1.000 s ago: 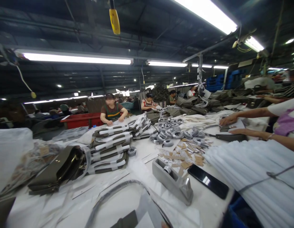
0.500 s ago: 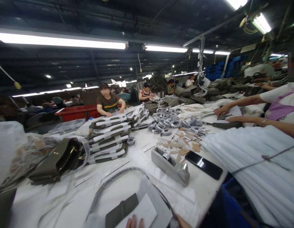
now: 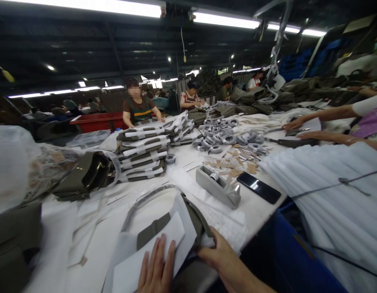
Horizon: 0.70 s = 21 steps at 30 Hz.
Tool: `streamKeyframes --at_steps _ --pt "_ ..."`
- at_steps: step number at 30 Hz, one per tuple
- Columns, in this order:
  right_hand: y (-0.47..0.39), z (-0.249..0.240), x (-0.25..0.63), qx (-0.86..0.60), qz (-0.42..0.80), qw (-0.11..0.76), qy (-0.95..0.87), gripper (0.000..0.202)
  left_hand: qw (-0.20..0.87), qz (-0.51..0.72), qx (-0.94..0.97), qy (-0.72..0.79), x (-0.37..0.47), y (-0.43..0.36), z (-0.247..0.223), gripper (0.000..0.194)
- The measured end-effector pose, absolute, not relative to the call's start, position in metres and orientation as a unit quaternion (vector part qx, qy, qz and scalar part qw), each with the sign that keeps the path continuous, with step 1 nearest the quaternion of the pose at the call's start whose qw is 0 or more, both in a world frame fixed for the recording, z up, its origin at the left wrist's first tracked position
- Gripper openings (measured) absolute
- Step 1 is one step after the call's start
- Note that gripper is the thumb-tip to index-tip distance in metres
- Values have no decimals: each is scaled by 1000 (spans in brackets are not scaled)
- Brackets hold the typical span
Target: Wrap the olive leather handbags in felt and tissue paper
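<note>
In front of me on the table lies an olive handbag point(image 3: 154, 231), with its wrapped grey handle point(image 3: 136, 206) arched toward the far side. A white sheet point(image 3: 131, 262) rests over the bag. My left hand point(image 3: 157, 264) presses flat on that sheet, fingers stretched out and slightly apart. At the bag's right edge, my right hand point(image 3: 223, 256) grips it between thumb and fingers; some fingertips are hidden behind the edge. Beyond the bag stands a grey tape dispenser point(image 3: 217, 187), with a black phone point(image 3: 258, 187) to its right.
Stacked wrapped olive pieces point(image 3: 145, 152) and another olive handbag point(image 3: 81, 175) stand at left. Grey coils point(image 3: 219, 136) and cardboard scraps point(image 3: 234, 162) lie farther back. White foam sheets point(image 3: 334, 179) fill the right, above a blue bin point(image 3: 292, 248). Co-workers stand around the table.
The view has tilted down, bringing both hands further into sight. The bag's dark right side now shows more, with my right hand on its edge. My left hand stays on the white sheet.
</note>
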State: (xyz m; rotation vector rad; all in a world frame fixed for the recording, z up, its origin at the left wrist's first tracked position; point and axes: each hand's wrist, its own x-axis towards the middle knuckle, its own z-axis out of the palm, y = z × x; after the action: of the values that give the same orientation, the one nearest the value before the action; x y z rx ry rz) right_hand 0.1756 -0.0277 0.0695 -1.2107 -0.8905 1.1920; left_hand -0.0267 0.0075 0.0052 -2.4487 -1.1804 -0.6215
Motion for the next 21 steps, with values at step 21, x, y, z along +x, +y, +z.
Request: streamKeyframes --at_steps 21 --pt "32 15 267 -525 44 261 -809 17 127 -303 -828 -455 -49 33 43 68"
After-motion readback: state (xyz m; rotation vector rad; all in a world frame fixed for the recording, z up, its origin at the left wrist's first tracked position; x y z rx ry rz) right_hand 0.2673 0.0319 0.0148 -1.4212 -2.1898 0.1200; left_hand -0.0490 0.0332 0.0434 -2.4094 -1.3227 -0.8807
